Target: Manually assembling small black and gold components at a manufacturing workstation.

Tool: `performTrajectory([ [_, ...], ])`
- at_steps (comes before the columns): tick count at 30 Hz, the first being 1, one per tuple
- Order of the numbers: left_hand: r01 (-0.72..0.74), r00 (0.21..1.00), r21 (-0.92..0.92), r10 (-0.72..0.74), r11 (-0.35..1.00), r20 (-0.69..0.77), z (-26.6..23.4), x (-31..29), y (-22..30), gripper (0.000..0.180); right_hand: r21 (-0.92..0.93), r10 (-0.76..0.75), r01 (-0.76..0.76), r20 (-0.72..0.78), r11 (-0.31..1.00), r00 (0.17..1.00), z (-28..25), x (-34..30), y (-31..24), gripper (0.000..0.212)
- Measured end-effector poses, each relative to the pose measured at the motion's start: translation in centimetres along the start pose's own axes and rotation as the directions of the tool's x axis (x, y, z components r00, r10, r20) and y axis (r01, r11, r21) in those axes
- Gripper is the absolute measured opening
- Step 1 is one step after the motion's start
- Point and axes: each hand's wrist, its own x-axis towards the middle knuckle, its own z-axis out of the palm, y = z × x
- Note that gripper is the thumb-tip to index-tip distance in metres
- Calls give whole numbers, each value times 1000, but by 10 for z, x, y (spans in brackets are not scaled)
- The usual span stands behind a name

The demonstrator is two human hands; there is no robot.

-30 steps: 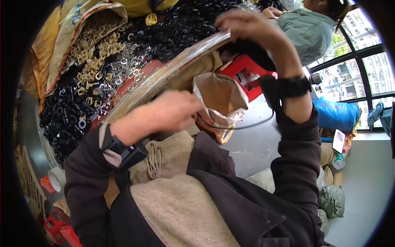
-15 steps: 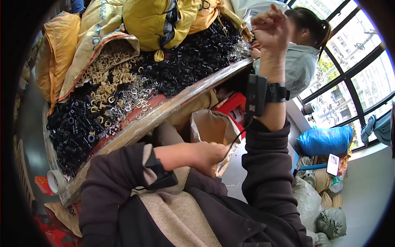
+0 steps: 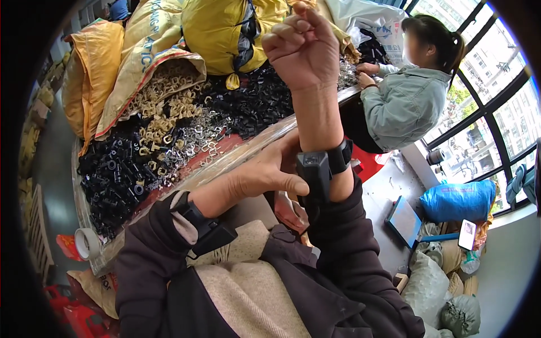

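My right hand (image 3: 304, 53) is raised in front of me above the heaped table, palm side toward me. Its fingers are loosely curled, with nothing visible in them. A black box-shaped device (image 3: 313, 176) is strapped to that wrist. My left hand (image 3: 267, 169) lies against the right forearm, its thumb stretched across the edge of this device. The other left fingers are hidden behind the forearm. Another black device (image 3: 217, 236) is strapped to my left wrist. Below the hands, a paper-like bag (image 3: 290, 213) shows only in part.
Small black parts (image 3: 115, 174), tan clips (image 3: 158, 127) and silvery metal pieces (image 3: 208, 135) cover the table. Sacks (image 3: 217, 34) stand along its far side. A co-worker (image 3: 408, 104) stands by the window at right. A tape roll (image 3: 87, 243) sits at the left corner.
My right hand has moved left and its fingers have curled more. The left hand has left the bag and come up to the right wrist device. The view has shifted slightly, showing more of the co-worker.
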Motion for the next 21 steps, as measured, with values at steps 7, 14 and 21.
performTrajectory([
  [7,48,995,-10,-49,999,-84,-12,-27,-10,107,-333,-69,-37,-301,942,951,-4,-4,44,11],
  [14,160,984,-129,-169,979,-58,-15,-43,7,108,-962,-212,39,-19,269,977,-2,-11,81,12],
  [21,391,898,791,-383,471,-216,-30,-59,70,50,-859,-29,89,120,-505,992,-51,-38,92,12],
])
